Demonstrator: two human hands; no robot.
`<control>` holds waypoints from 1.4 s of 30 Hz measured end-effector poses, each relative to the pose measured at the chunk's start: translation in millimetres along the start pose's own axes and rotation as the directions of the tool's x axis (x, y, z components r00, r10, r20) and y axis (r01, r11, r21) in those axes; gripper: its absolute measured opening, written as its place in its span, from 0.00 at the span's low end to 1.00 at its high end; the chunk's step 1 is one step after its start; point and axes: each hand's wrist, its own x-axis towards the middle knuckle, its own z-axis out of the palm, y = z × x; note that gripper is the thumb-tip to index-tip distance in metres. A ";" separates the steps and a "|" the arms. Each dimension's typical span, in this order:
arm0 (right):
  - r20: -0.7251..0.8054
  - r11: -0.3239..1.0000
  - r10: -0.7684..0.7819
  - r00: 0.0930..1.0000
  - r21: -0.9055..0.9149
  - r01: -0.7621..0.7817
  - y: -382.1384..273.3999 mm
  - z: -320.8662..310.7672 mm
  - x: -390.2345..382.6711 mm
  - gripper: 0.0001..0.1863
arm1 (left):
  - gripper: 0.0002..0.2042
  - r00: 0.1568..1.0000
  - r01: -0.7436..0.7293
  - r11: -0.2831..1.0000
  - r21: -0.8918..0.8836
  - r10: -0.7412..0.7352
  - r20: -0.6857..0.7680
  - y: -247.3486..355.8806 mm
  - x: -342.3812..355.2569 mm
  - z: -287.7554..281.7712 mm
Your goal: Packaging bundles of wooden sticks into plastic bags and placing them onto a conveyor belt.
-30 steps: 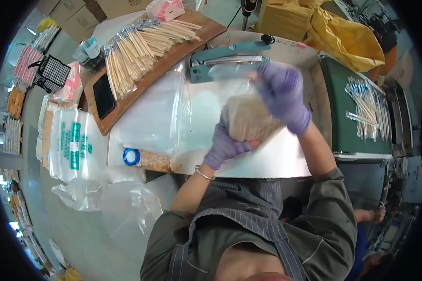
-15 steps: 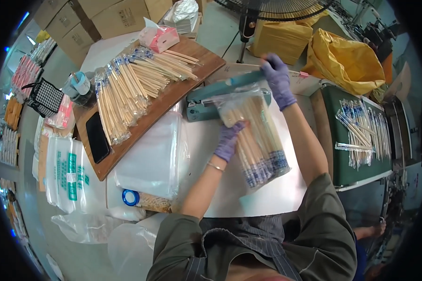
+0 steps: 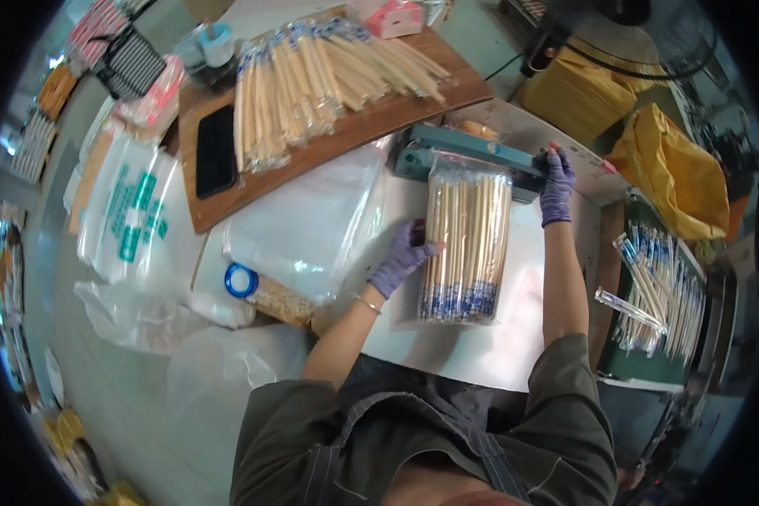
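A clear plastic bag packed with wooden chopsticks point(image 3: 468, 244) lies on the white table, its blue-patterned ends toward me. Its top edge reaches into a blue-green bar heat sealer point(image 3: 472, 145), whose arm is down across it. My left hand point(image 3: 399, 260), in a purple glove with bare fingertips, grips the bag's left side, thumb on top. At the right end of the sealer, my right hand point(image 3: 558, 192), gloved likewise, is closed over the tip of the arm. Part of the bag's mouth is hidden under the arm.
A wooden board point(image 3: 207, 207) at far left bears wrapped chopstick bundles point(image 3: 312, 84) and a black phone point(image 3: 217, 152). Flat clear bags point(image 3: 304, 219) lie left of my left hand, near a tape roll point(image 3: 241, 280). Right stands a green-bottomed tray point(image 3: 620, 363) of wrapped chopsticks.
The sealer's arm has come down, with my right hand on its end. The tilted bag has straightened and now lies flat against the sealer. The view has shifted.
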 end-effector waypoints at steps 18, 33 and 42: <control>0.726 0.876 0.400 0.559 -0.124 -0.466 -63.1 171.1 -368.4 0.10 | 0.18 0.696 0.533 0.056 0.844 0.539 -0.475 162.5 -362.1 -120.4; 0.769 0.729 0.374 -0.518 0.101 0.677 156.0 254.3 -516.8 0.31 | 0.27 0.754 0.378 0.696 0.611 0.152 -0.639 179.8 -466.9 -211.8; 0.771 0.753 0.478 -0.420 -0.114 0.648 118.4 223.4 -506.8 0.20 | 0.27 0.700 0.073 0.899 0.433 0.263 -0.664 162.6 -477.3 -238.0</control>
